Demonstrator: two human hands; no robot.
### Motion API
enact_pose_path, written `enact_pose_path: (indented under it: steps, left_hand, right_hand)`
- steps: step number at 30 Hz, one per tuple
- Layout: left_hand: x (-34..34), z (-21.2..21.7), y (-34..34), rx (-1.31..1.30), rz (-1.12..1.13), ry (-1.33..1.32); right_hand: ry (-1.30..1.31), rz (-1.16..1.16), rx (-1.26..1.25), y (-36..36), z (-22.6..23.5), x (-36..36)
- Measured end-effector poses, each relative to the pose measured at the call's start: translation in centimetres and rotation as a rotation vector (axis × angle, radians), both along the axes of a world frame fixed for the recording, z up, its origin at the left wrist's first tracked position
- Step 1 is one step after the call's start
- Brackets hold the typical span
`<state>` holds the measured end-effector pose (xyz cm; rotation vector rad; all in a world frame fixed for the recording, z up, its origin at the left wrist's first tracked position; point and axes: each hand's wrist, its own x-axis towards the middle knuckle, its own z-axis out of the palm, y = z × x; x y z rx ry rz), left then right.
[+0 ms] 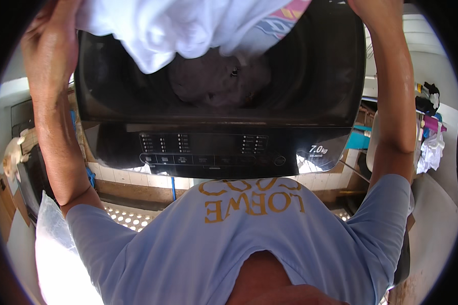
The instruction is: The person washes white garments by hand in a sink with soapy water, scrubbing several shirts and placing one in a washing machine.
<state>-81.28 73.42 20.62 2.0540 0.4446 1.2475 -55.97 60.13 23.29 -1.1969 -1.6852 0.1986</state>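
We stand against a black, glossy top-loading washing machine (320,104), which takes up the upper middle of the view with its round, dark tub (285,76) uncovered. Our light blue short-sleeved T-shirt (188,244), printed in gold across the chest, fills the lower middle. Above the far part of the tub hangs a white cloth garment (158,30) with a pink and blue print near its right side; its folds droop in front of the opening, and its upper part runs out past the top edge. Down in the tub lies a pale, greyish, cloth-like mass (213,76), too dim for us to make out piece by piece. The flat black control panel (203,145), marked in white, spans the machine's near side. At the upper left, our left hand (53,38) is raised just beside the garment's left edge; its fingertips are cut off, so we cannot tell whether they grip the cloth. Our right hand (372,5) is at the upper right, mostly beyond the frame, and we cannot tell how its fingers stand.
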Motion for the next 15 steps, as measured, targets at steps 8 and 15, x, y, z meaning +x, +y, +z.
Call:
enact_pose_path:
  steps: [8, 15]
  left_hand:
    - [1.6, -6.6, -0.3, -0.198, -0.580, 0.927]
    - [0.8, -3.1, -3.8, -0.262, -0.515, 0.882]
  right_hand:
    - [-0.699, -0.179, -0.531, -0.9, -5.4, 4.5]
    - [0.015, -0.198, -0.454, -9.1, -4.3, 7.5]
